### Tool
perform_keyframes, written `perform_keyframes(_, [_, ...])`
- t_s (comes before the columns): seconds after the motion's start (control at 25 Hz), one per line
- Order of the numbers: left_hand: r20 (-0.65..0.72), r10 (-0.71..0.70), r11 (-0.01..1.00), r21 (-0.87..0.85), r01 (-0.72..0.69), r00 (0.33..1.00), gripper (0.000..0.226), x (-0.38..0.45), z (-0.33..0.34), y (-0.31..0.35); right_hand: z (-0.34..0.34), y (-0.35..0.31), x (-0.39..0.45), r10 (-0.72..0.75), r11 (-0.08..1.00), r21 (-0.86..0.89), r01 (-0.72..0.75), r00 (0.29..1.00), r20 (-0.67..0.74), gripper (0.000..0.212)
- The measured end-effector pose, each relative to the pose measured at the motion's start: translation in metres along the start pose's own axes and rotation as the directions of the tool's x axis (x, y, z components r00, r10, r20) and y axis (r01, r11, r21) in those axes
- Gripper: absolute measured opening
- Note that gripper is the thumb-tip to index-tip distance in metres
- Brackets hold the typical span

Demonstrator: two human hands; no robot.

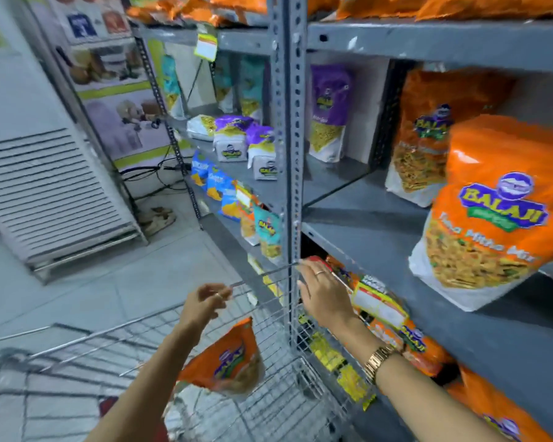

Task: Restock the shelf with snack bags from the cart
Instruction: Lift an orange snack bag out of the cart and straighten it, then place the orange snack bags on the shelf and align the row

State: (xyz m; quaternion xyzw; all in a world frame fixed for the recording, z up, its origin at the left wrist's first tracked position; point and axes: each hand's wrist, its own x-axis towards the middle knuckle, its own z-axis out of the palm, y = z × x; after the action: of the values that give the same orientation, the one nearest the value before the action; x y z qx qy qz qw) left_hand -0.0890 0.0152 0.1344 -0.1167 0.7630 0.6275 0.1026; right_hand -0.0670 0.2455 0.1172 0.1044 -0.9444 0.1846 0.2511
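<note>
An orange snack bag point(227, 362) lies in the wire cart point(268, 314), below my left forearm. My left hand point(205, 303) hovers at the cart's top rim with its fingers loosely curled and nothing in them. Spread flat with a ring on one finger, my right hand point(323, 293) reaches over the cart's front rim, next to the grey shelf upright point(289, 154). Its fingertips are by the orange bags point(396, 327) on the lower shelf. A large orange Balaji bag point(492, 212) stands tilted on the grey shelf point(380, 231) at the right, another orange bag point(428, 132) behind it.
Purple and white bags point(233, 138) and a purple pouch point(328, 113) stand on the middle shelves. Blue and teal bags point(217, 186) line a lower left shelf. More orange bags fill the top shelf point(428, 39). A white louvred unit point(51, 193) stands on the tiled floor at the left.
</note>
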Motion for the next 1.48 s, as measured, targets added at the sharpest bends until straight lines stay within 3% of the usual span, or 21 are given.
perform_keyframes(0.08, [0.036, -0.089, 0.982, 0.171, 0.081, 0.995, 0.03, -0.001, -0.024, -0.029, 0.023, -0.014, -0.004, 0.044, 0.998, 0.021, -0.054, 0.949, 0.313, 0.038])
perform_keyframes(0.16, [0.072, -0.217, 0.91, 0.376, 0.176, 0.973, 0.056, 0.004, -0.045, -0.06, 0.044, -0.029, -0.007, 0.121, 0.988, 0.02, -0.155, 0.836, 0.535, 0.045])
perform_keyframes(0.28, [0.023, -0.305, 0.716, 0.664, 0.213, 0.952, 0.066, 0.006, -0.07, -0.101, 0.084, -0.045, -0.015, 0.208, 0.953, 0.025, -0.301, 0.713, 0.67, 0.063])
perform_keyframes(0.4, [0.097, -0.394, 0.671, 0.71, 0.213, 0.914, 0.082, 0.009, -0.086, -0.132, 0.122, -0.052, -0.023, 0.187, 0.857, 0.188, -0.48, 0.628, 0.756, 0.08])
perform_keyframes(0.48, [0.169, -0.365, 0.677, 0.723, 0.137, 0.916, 0.074, 0.011, -0.091, -0.144, 0.136, -0.057, -0.022, 0.206, 0.772, 0.262, -0.579, 0.618, 0.759, 0.078])
perform_keyframes(0.6, [0.164, -0.255, 0.702, 0.709, 0.066, 0.953, 0.031, 0.016, -0.091, -0.164, 0.15, -0.058, -0.026, 0.345, 0.752, 0.212, -0.624, 0.647, 0.68, 0.049])
perform_keyframes(0.68, [0.117, -0.17, 0.729, 0.683, 0.045, 0.978, 0.009, 0.015, -0.086, -0.17, 0.157, -0.057, -0.035, 0.404, 0.803, 0.117, -0.584, 0.679, 0.612, 0.028])
perform_keyframes(0.8, [-0.021, -0.095, 0.776, 0.624, 0.088, 0.995, 0.036, 0.013, -0.075, -0.174, 0.159, -0.053, -0.051, 0.495, 0.777, 0.069, -0.625, 0.676, 0.547, 0.024])
perform_keyframes(0.88, [-0.086, -0.078, 0.829, 0.548, 0.113, 0.993, 0.034, 0.014, -0.071, -0.168, 0.15, -0.054, -0.052, 0.516, 0.763, 0.095, -0.64, 0.689, 0.509, 0.027])
perform_keyframes(0.96, [-0.11, -0.079, 0.933, 0.342, 0.112, 0.991, 0.016, 0.015, -0.067, -0.158, 0.137, -0.053, -0.051, 0.503, 0.76, 0.142, -0.634, 0.713, 0.488, 0.025])
perform_keyframes(1.04, [-0.143, -0.08, 0.992, 0.085, 0.092, 0.986, 0.015, 0.016, -0.059, -0.139, 0.114, -0.052, -0.046, 0.531, 0.714, 0.222, -0.664, 0.72, 0.447, 0.016])
perform_keyframes(1.12, [-0.144, -0.127, 0.979, -0.175, 0.101, 0.981, 0.014, 0.018, -0.046, -0.11, 0.085, -0.053, -0.041, 0.557, 0.673, 0.329, -0.663, 0.746, 0.364, 0.007])
perform_keyframes(1.28, [-0.055, 0.028, 0.886, -0.46, -0.05, 0.998, 0.04, 0.014, -0.017, -0.026, 0.017, -0.054, -0.017, 0.562, 0.714, 0.492, -0.498, 0.827, 0.022, 0.032])
perform_keyframes(1.36, [0.027, 0.13, 0.85, -0.518, -0.097, 0.991, 0.06, 0.014, -0.001, 0.02, -0.019, -0.051, 0.001, 0.558, 0.731, 0.556, -0.396, 0.816, -0.153, 0.028])
perform_keyframes(1.48, [0.035, 0.287, 0.771, -0.602, -0.208, 0.957, 0.073, 0.023, 0.029, 0.09, -0.073, -0.043, 0.034, 0.579, 0.74, 0.595, -0.314, 0.748, -0.326, 0.016])
